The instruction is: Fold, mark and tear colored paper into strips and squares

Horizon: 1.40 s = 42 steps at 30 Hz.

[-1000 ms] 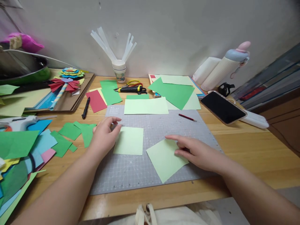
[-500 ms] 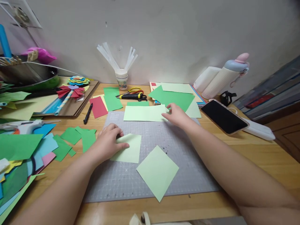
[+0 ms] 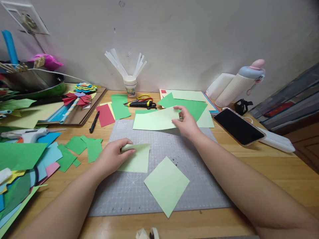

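My right hand (image 3: 185, 121) grips the right end of a long light green paper strip (image 3: 156, 120), whose right end is raised off the cutting mat's far edge. My left hand (image 3: 118, 156) is closed on a light green paper piece (image 3: 139, 161), thumb on top and fingers at its upper left edge. That piece's left part is hidden by the hand. A light green paper square (image 3: 166, 186) lies turned like a diamond at the front of the grey cutting mat (image 3: 199, 192), between my forearms.
Behind the strip lie a yellow-black utility knife (image 3: 141, 104) and green paper (image 3: 121, 108). A black pen (image 3: 94, 122) and green scraps (image 3: 94, 147) are at left, near a glue gun (image 3: 28, 134). A phone (image 3: 239, 126) and a bottle (image 3: 236, 83) stand or lie at right.
My right hand has lifted the right end of the long strip, which now slants upward. My left hand stays in place, and the upper edge of its paper looks raised or curled.
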Motion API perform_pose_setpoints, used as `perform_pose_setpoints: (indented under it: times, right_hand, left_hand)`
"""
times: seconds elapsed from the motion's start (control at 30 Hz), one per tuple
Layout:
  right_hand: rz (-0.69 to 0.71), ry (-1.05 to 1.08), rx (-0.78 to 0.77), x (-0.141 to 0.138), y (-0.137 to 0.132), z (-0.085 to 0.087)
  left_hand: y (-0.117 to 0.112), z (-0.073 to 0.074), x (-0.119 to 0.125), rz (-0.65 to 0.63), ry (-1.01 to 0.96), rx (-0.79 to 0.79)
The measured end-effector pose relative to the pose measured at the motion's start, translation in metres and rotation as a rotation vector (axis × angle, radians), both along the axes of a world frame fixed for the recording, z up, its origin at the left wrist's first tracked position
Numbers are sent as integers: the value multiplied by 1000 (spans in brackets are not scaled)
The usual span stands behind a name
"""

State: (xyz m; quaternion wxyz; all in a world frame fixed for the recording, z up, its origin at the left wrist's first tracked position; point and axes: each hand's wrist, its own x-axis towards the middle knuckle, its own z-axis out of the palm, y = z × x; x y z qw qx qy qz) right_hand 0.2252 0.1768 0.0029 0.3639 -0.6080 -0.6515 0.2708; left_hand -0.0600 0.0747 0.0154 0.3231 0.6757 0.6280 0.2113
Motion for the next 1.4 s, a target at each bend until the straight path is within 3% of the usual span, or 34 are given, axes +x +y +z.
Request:
perform_pose_setpoints:
  times: [0.1, 0.17, 0.3, 0.5, 0.63, 0.77, 0.87, 1.03, 1.1, 1.17, 1.4]
  right_hand:
    - [-32, 184, 109, 20, -17, 14]
    - [-116, 525, 230, 39, -30, 21]
    - [-302, 972, 147, 73, -51, 20]
    - [-343, 1084, 7, 86, -66, 0]
    - [-276, 1113, -64, 80, -70, 2]
    - [-151, 1077, -211, 72, -77, 5]
    - [-66, 1010, -259, 67, -83, 3]
    - [-114, 963, -188, 63, -86, -2]
    - [-143, 940, -173, 63, -83, -5]
    - [-157, 919, -157, 63, -80, -9]
    - [-169, 856, -69, 71, -72, -16]
  left_hand:
    - [7, 6, -3, 128, -130, -8]
    - [20, 11, -4, 200, -190, -3]
    - [60, 18, 3, 248, -189, 8]
    - [120, 18, 22, 194, -16, 42]
    - [135, 10, 24, 175, 97, 109]
    - [119, 10, 28, 211, 110, 252]
    - [80, 13, 36, 180, 36, 234]
    - [-6, 13, 60, -78, -11, 23]
    - [-24, 11, 72, -259, 121, 4]
    - [-25, 9, 84, -342, 191, 15]
    - [2, 1, 107, -468, 219, 3]
